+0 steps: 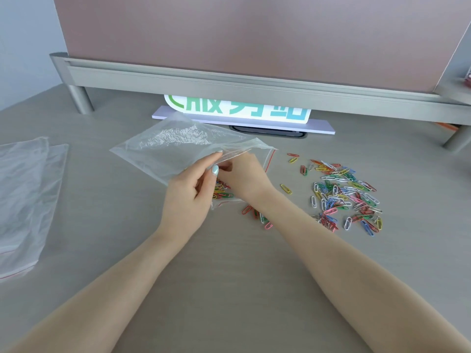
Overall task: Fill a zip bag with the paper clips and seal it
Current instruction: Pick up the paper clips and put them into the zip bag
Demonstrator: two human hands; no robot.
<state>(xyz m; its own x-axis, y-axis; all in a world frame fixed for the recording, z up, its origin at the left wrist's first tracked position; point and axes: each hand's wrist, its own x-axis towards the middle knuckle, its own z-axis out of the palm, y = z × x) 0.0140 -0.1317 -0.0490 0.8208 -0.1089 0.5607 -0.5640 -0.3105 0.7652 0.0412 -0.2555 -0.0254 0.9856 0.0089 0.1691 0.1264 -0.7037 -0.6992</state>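
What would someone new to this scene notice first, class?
Probably the two hands at centre: the left hand and right hand hold a clear zip bag at its mouth, with some paper clips already inside. Next, the bright heap of coloured paper clips lying loose on the grey table to the right.

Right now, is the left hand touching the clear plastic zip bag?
Touching. Head view: left hand pinches the clear plastic zip bag at its open edge.
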